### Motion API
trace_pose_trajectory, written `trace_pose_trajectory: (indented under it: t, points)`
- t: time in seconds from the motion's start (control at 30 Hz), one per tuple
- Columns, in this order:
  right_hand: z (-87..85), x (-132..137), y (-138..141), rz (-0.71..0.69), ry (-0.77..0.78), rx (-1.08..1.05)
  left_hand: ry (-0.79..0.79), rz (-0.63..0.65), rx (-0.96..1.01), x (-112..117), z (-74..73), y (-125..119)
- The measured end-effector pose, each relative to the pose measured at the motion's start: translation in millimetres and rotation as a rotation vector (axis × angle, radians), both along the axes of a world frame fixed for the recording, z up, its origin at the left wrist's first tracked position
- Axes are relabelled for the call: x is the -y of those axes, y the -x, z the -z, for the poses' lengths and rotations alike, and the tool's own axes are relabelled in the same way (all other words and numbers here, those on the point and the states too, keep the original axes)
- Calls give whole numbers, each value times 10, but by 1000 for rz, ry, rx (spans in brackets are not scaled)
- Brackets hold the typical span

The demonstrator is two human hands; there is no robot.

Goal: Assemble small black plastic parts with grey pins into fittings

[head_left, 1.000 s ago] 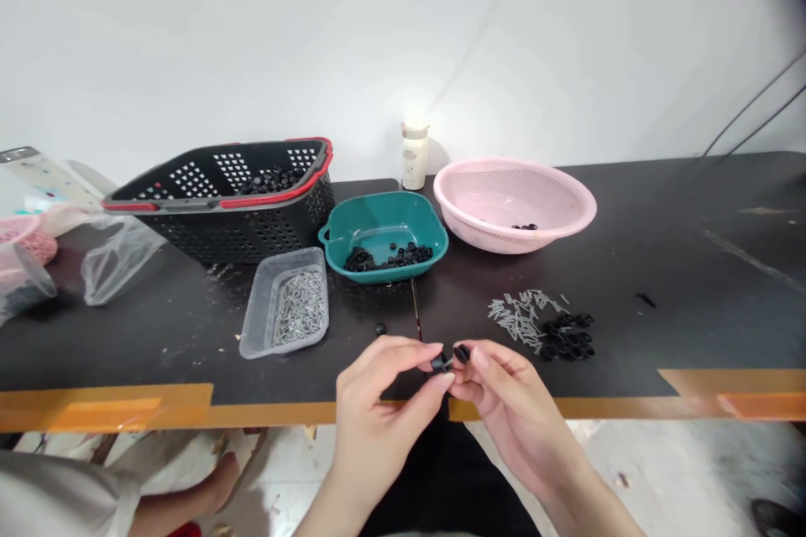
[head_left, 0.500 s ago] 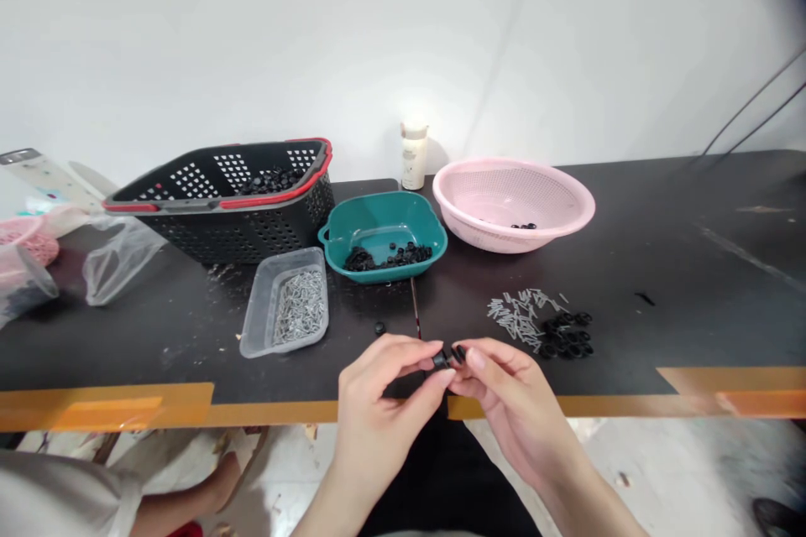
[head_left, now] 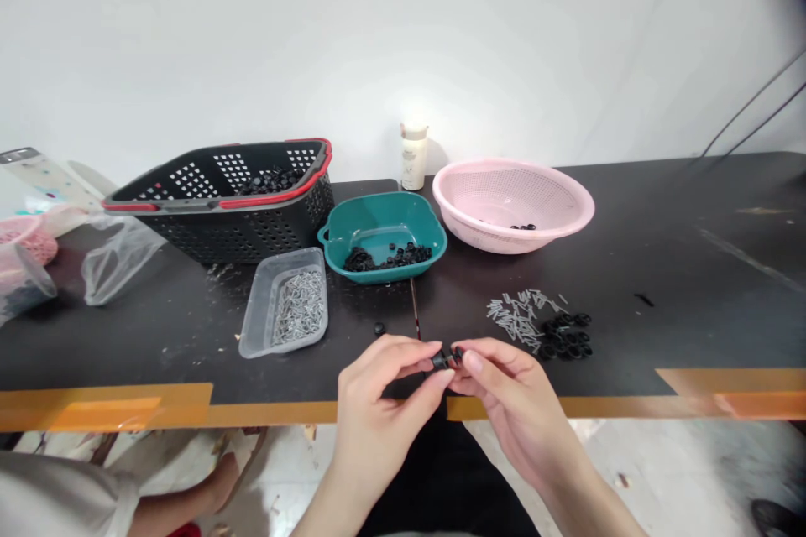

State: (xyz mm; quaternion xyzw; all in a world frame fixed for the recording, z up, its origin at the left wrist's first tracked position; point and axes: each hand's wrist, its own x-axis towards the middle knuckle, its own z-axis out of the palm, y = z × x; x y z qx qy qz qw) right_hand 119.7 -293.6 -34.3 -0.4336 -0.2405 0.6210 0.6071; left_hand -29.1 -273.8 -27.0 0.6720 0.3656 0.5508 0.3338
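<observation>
Above the table's front edge, my left hand pinches a small black cylindrical plastic part between thumb and fingers. Facing it, my right hand grips a small black ring at the fingertips. The two parts nearly meet; whether they touch I cannot tell. One loose black part lies on the table just beyond my left hand. To the right of my right hand lie a pile of black rings and a scatter of thin metal pins.
A clear tub holds many metal pins. Behind it stand a black basket with red handles and a teal basin, both holding black parts. A pink colander and a white bottle stand farther back. Someone's arm shows lower left.
The black ring at my right fingertips has turned slightly and sits a little differently against the part in my left hand. Both hands stay nearly in place.
</observation>
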Motion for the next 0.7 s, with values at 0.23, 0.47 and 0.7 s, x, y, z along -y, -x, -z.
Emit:
trace_pose_trajectory:
  t: [0.23,0.47,0.7]
  points:
    - [19,-10,-9,4,-10,29,23,9,-5,11,11,-1]
    - [44,-17,-39,-50,-45,53,13,17,-24,-2,4,-7]
    - [81,-24,-47,-110,-74,61,-32,19,-107,-15,-67,33]
